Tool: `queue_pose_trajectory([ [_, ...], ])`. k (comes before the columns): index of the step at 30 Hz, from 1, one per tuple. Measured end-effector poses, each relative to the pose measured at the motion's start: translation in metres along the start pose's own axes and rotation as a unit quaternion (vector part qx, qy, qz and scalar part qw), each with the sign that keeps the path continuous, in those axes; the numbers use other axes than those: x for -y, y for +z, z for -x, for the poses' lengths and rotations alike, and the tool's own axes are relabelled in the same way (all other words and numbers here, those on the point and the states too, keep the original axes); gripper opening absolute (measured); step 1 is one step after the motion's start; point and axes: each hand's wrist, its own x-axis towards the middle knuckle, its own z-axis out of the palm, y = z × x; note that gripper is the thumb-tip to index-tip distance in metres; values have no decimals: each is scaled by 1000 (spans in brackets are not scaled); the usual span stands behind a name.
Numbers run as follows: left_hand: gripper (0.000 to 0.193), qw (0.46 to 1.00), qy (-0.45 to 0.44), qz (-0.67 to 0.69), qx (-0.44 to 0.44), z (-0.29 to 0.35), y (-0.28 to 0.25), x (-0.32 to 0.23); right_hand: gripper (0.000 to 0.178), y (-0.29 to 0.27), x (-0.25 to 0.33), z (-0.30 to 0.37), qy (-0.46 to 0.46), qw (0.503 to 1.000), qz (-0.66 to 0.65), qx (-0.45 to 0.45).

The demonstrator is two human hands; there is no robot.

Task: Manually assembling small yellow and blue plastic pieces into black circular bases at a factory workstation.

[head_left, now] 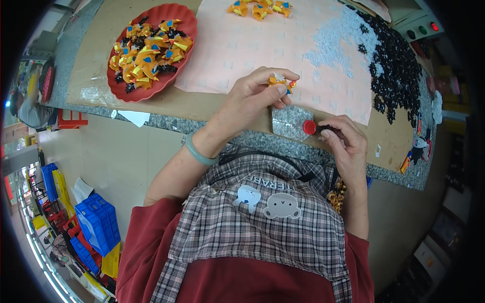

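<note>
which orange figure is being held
The figure pinched in the left hand; the others in view lie in the red plate or on the pink sheet.

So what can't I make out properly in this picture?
In the head view:
Orange piece: partly covered by the left hand.
Black piece at the right hand: too small for detail.
Bottom of the red plate: under heaped pieces.
Pink sheet: cut off by the upper edge.

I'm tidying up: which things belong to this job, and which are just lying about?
Likely the job:
orange-yellow piece in left hand
small black piece in right hand
scalloped red plate
loose black pieces, loose white pieces

Likely lying about:
blue plastic crates
white paper triangle
</note>
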Motion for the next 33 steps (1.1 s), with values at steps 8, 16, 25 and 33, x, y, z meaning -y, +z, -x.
queue_pose_trajectory([
  [8,33,999,-44,12,13,13,4,-8,17,5,7,-1,-74,988,137,2],
  [16,39,967,-110,222,52,17,3,-11,19,10,9,0,-105,978,180,17],
  [25,44,979,-91,174,51,21,1,2,18,4,10,-2,-115,975,188,25],
  [33,29,956,-103,274,33,22,11,-5,13,-2,11,-1,-65,987,145,19],
])
